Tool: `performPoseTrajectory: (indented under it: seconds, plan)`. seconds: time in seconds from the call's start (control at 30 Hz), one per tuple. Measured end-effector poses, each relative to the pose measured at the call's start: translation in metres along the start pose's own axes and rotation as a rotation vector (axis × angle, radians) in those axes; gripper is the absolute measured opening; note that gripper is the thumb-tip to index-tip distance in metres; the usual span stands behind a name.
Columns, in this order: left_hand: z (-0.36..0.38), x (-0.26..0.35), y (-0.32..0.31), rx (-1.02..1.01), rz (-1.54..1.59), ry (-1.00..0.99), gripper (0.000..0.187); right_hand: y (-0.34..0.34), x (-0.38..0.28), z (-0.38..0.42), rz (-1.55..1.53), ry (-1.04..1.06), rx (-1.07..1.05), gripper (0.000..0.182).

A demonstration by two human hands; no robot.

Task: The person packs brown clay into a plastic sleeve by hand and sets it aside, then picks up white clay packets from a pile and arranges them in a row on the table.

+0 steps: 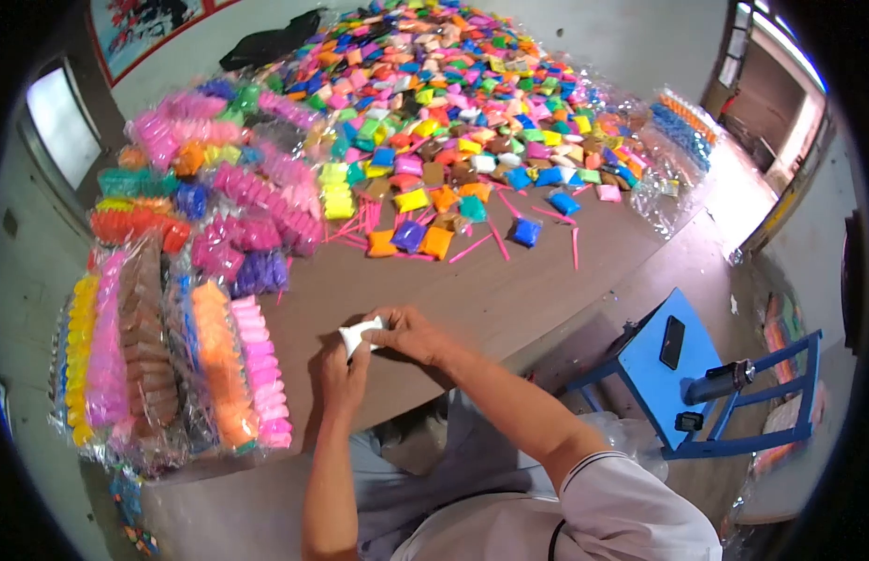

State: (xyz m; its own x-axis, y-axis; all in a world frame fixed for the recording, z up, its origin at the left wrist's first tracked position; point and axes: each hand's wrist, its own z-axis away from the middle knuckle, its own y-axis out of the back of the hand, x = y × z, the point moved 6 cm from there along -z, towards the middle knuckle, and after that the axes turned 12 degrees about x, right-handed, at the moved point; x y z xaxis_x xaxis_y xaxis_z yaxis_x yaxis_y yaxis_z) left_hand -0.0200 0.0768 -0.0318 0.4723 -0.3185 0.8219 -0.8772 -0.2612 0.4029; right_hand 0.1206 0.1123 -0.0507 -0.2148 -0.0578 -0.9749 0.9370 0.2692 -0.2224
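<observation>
We see a brown worktop (537,304) with a heap of coloured packets (453,103) across its far part, piled there, we suppose, so that the loose ones lie within reach. On the left, bagged rows (224,365) lie side by side, mostly one colour to a bag, perhaps to make them easy to tell apart. Near the front edge, the right hand (406,335) and left hand (341,376) meet, their fingers nearly closed, pinching one white packet (355,335) between them; two hands probably steady so small a thing better. The packet is over the worktop, plain, plumped and pointed at the corners, partly hidden by the fingers
</observation>
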Motion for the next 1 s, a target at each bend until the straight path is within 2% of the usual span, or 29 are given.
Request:
performPoseTrajectory:
  seconds: [0.07,0.13,0.2,0.27,0.37,0.43,0.47,0.6,0.67,0.7,0.77,0.9,0.97,1.0]
  plan:
    - [0.0,0.001,-0.002,0.029,-0.032,-0.083,0.038,-0.001,-0.004,0.0,-0.065,0.077,-0.008,0.019]
    - [0.003,-0.013,-0.002,-0.025,-0.012,0.014,0.04,0.002,-0.007,-0.001,-0.097,0.029,0.012,0.019]
    - [0.003,-0.014,-0.001,-0.054,0.008,-0.021,0.045,-0.001,-0.011,0.0,0.019,-0.003,-0.036,0.029]
    - [0.004,-0.013,-0.001,-0.06,0.062,0.038,0.045,0.0,-0.014,0.0,0.085,0.001,-0.057,0.027]
    - [0.004,-0.002,0.005,-0.027,0.188,0.11,0.045,0.0,-0.005,0.003,0.01,-0.039,-0.036,0.02]
    - [0.004,-0.016,0.008,-0.035,0.151,0.132,0.044,0.002,-0.001,-0.001,-0.198,0.012,-0.01,0.013]
    - [0.004,-0.023,0.009,-0.043,0.112,0.158,0.043,0.004,0.003,-0.002,-0.201,0.014,-0.009,0.013]
    - [0.003,-0.013,0.006,-0.018,0.202,0.138,0.042,0.004,0.001,-0.002,-0.107,0.016,-0.023,0.013]
    - [0.004,-0.002,0.003,0.018,0.143,-0.005,0.039,0.006,0.002,-0.002,-0.107,0.014,-0.006,0.012]
    - [0.004,0.001,0.001,0.016,0.143,-0.003,0.039,0.005,0.0,-0.002,-0.181,0.012,-0.002,0.014]
    - [0.006,0.016,-0.002,0.005,-0.063,-0.207,0.035,0.005,0.0,-0.002,-0.26,0.005,0.003,0.015]
    - [0.006,0.011,-0.002,-0.014,-0.109,-0.203,0.035,0.006,0.005,-0.005,-0.266,0.003,-0.059,0.014]
    - [0.007,-0.006,-0.005,-0.096,-0.094,-0.051,0.034,0.003,0.004,-0.003,-0.263,-0.042,-0.06,0.019]
    - [0.008,-0.008,-0.004,-0.095,-0.1,-0.042,0.034,0.0,-0.005,-0.001,-0.268,-0.05,-0.065,0.019]
